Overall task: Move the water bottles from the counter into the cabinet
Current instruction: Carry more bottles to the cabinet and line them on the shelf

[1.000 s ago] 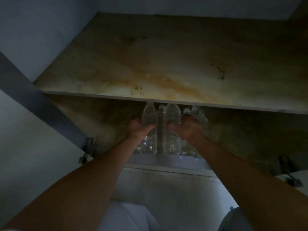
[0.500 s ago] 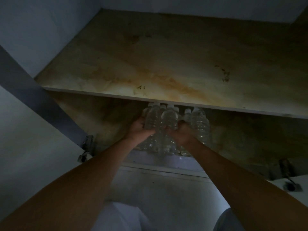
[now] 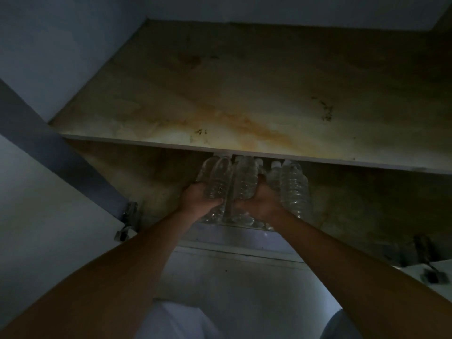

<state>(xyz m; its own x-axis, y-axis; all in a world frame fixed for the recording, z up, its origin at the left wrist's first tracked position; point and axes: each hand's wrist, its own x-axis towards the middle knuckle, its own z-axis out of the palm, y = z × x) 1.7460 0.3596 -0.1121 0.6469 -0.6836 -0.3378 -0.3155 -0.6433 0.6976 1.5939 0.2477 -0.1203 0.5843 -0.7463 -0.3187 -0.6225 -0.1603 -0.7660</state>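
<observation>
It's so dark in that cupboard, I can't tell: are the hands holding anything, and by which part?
Yes. The left hand grips one water bottle and the right hand grips a second bottle, each around its lower body.

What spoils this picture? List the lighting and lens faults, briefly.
Head view: very dim overall, so the water bottles show only faint highlights and their caps barely separate from the shelf edge; the left hand and right hand are shadowed; wide-angle stretch swells both forearms toward the bottom corners; no glare.
</observation>
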